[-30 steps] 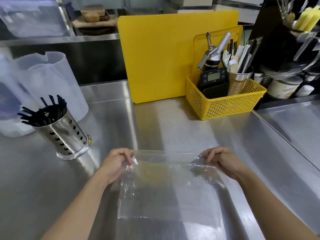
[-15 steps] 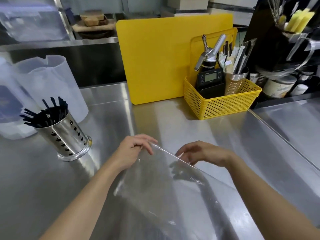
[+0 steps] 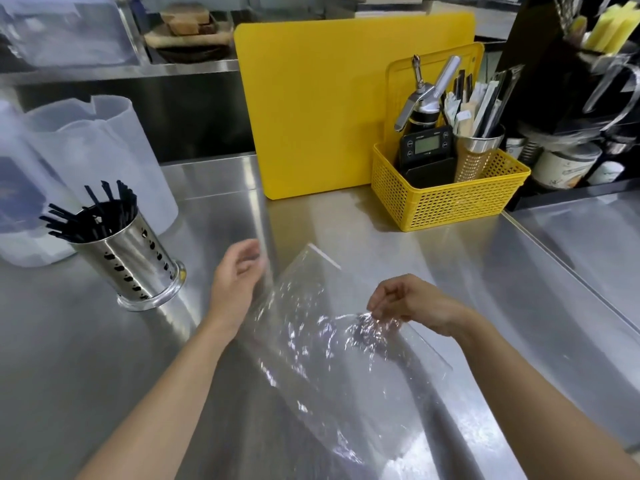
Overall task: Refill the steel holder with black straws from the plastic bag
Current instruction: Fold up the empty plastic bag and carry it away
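Right hand (image 3: 412, 303) pinching plastic bag (image 3: 329, 368), left hand (image 3: 237, 275) relaxed

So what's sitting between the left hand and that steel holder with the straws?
Nothing: in the head view, only bare counter separates the left hand from the steel holder.

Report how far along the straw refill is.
Done: black straws stand in the steel holder. In hand: the right hand pinches the plastic bag, which looks empty; the left hand is open beside it. Left: apparently only putting the bag away.
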### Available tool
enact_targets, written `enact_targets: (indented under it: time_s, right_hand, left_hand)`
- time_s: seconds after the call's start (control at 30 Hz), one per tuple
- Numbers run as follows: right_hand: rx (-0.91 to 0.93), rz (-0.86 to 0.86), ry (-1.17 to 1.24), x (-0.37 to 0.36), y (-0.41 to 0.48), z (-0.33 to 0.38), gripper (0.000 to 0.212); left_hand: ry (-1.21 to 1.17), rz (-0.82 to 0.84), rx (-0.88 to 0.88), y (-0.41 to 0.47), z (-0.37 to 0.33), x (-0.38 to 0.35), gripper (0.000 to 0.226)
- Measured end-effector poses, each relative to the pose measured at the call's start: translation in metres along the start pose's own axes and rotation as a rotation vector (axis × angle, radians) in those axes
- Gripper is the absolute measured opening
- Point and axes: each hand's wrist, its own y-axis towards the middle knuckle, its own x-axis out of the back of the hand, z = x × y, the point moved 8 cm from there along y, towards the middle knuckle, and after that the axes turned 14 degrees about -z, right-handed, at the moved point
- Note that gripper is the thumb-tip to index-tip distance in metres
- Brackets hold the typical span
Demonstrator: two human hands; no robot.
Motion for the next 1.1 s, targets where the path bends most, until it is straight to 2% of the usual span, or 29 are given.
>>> enact_targets:
  time_s: [0.07,0.1,0.17,0.23,0.33,0.43,0.53,0.63,0.73,0.87,0.97,1.07,1.1]
  right_hand:
    - [-0.017,-0.107,0.139,0.014,0.003,-0.006,0.016]
    - [-0.026,-0.148,0.216,0.019,0.004,-0.009,0.014]
    - [-0.045,-0.217,0.358,0.025,0.007,-0.015,0.014]
    - [-0.078,-0.264,0.469,0.023,0.007,-0.019,0.015]
    - [-0.099,-0.314,0.501,0.015,0.007,-0.025,0.017]
    - [-0.074,-0.367,0.458,0.012,0.007,-0.028,0.016]
    - [-0.065,-0.416,0.426,0.013,0.006,-0.028,0.018]
    - [-0.067,-0.406,0.373,0.01,0.006,-0.029,0.024]
    - [-0.096,-0.344,0.371,0.006,0.005,-0.032,0.022]
    - [-0.129,-0.203,0.391,0.001,0.002,-0.036,0.004]
    - [-0.14,-0.179,0.373,0.0,-0.001,-0.039,0.005]
    - [-0.151,-0.185,0.42,0.0,-0.003,-0.039,0.011]
    - [-0.162,-0.18,0.443,-0.001,-0.004,-0.039,0.012]
  left_hand:
    - [-0.087,-0.15,0.263,0.003,0.026,0.017,0.018]
    - [-0.143,-0.15,0.436,-0.002,0.041,0.018,0.028]
    - [-0.253,0.026,0.755,-0.026,0.064,0.003,0.063]
    - [-0.292,0.234,0.883,-0.056,0.067,-0.017,0.084]
    - [-0.216,0.342,0.838,-0.074,0.059,-0.035,0.074]
    - [-0.125,0.39,0.732,-0.069,0.054,-0.038,0.086]
    - [0.024,0.349,0.626,-0.064,0.053,-0.033,0.054]
    - [0.021,0.245,0.552,-0.061,0.05,-0.031,0.026]
    - [-0.036,0.208,0.545,-0.059,0.05,-0.027,0.023]
    - [0.009,0.227,0.481,-0.056,0.049,-0.018,0.022]
    - [0.028,0.32,0.474,-0.061,0.048,-0.019,0.019]
    - [0.197,0.46,0.419,-0.07,0.044,-0.022,0.029]
    - [0.211,0.469,0.387,-0.072,0.04,-0.022,0.026]
